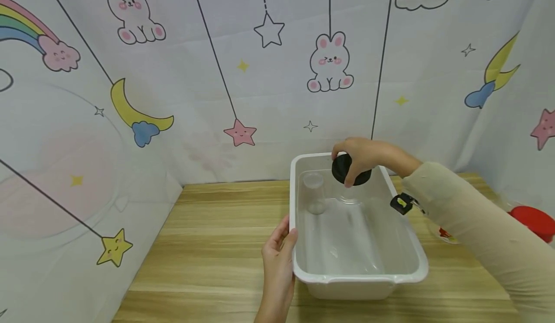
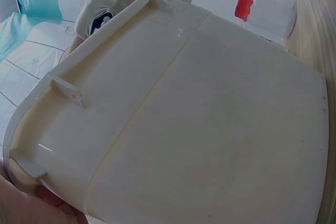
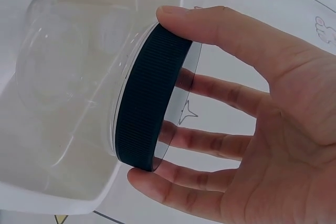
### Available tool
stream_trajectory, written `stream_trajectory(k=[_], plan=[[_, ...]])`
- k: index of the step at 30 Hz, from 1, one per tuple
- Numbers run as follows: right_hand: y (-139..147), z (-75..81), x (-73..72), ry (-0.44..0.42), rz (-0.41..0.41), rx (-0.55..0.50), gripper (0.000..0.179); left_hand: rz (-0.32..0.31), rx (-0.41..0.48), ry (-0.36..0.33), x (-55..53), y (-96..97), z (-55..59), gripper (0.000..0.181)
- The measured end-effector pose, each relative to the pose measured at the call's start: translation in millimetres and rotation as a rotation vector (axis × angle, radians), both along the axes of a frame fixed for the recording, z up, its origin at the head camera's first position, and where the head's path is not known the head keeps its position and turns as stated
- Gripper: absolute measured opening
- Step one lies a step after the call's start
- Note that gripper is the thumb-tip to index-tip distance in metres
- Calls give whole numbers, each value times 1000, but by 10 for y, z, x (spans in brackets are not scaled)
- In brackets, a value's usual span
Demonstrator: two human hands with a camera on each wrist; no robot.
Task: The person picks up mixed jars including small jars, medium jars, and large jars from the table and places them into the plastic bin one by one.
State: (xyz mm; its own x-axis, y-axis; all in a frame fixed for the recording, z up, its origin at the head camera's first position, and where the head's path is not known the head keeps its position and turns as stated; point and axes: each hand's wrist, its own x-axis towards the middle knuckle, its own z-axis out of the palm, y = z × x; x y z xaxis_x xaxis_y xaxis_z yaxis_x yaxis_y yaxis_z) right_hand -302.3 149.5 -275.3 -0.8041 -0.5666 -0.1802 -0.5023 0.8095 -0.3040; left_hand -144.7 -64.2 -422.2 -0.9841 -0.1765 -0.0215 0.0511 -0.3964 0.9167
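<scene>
A white plastic basin (image 1: 407,246) stands on the wooden table. At its left rim my left hand (image 1: 277,260) grips the edge, thumb on the upper side; in the left wrist view its fingers (image 2: 50,198) show below the rim. Over the basin's far end, my right hand (image 1: 357,157) holds a clear jar by its ribbed black lid (image 3: 152,98), thumb on one side and fingers on the other. The jar's transparent body reaches down into the basin, hard to make out. Beside it in the basin is a clear, cup-like container (image 1: 314,193).
On the right, partly behind the right forearm, stands a clear container with a red lid (image 1: 535,222). A small clear item with red and yellow marks (image 1: 446,235) lies near the basin. The patterned curtain (image 1: 273,87) hangs behind the table (image 1: 217,231).
</scene>
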Motion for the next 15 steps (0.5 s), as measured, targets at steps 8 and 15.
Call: stream_trajectory(k=[8, 15], plan=[[-11, -46, -36, -2, -20, 11, 64, 4, -4, -1, -3, 4, 6, 43], [-21, -123, -73, 2, -23, 31, 63, 8, -8, -10, 1, 0, 3, 43]])
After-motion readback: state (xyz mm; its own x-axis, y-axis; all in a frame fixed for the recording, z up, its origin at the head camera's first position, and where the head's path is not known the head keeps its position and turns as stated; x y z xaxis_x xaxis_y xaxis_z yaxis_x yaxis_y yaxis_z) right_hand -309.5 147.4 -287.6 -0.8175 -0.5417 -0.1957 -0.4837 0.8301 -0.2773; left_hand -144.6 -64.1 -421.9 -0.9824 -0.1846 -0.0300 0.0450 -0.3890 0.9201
